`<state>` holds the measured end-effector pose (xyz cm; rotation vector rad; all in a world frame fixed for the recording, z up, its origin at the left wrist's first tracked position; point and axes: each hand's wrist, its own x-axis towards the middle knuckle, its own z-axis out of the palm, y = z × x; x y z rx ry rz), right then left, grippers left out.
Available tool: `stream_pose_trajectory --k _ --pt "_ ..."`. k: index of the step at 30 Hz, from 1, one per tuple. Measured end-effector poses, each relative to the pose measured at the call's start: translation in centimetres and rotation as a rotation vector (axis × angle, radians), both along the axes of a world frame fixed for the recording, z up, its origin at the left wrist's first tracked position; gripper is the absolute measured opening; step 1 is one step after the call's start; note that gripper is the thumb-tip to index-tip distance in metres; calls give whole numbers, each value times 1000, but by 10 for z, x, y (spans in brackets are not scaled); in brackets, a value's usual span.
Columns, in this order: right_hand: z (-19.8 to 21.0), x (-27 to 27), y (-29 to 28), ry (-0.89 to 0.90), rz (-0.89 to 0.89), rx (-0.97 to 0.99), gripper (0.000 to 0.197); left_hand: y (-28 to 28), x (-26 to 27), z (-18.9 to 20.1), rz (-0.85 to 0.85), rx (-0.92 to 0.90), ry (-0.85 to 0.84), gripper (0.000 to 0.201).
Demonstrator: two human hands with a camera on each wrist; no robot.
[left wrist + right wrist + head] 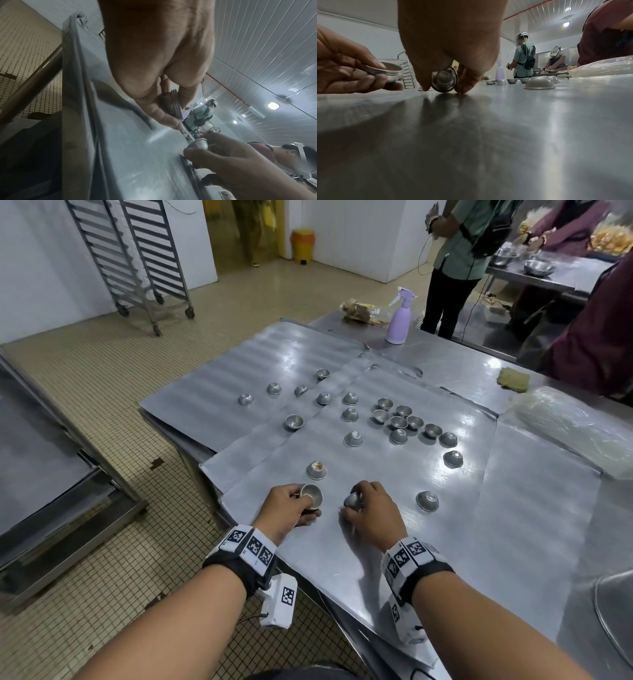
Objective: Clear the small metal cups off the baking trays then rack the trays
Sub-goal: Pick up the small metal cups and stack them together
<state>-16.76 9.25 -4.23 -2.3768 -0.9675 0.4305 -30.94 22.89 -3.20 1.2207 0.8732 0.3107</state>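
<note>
Several small metal cups [397, 422] lie scattered on flat baking trays [376, 542] that overlap on a steel table. My left hand [291, 505] holds a short nested stack of cups [312, 495], mouth up, near the tray's front edge; the stack [387, 72] shows at the left of the right wrist view. My right hand [368, 508] pinches one cup [352, 500] tipped on its rim against the tray [488, 135], the cup [444, 80] between thumb and fingers. An upturned cup [427, 500] sits just right of that hand.
Two wheeled tray racks [137, 261] stand on the tiled floor at the back left. A purple spray bottle [399, 316], a cloth [513, 378] and a plastic bag [575, 429] lie on the table's far and right side. People stand behind the table.
</note>
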Motion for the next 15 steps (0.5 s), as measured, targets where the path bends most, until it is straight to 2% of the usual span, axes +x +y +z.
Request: stream_pose_trajectory --k 9,15 --pt "4 -1 -18 -19 32 -41 57 -6 3 3 -11 0 8 17" --pt "6 5 -27 -25 -18 -141 54 -14 5 6 -24 4 16 16"
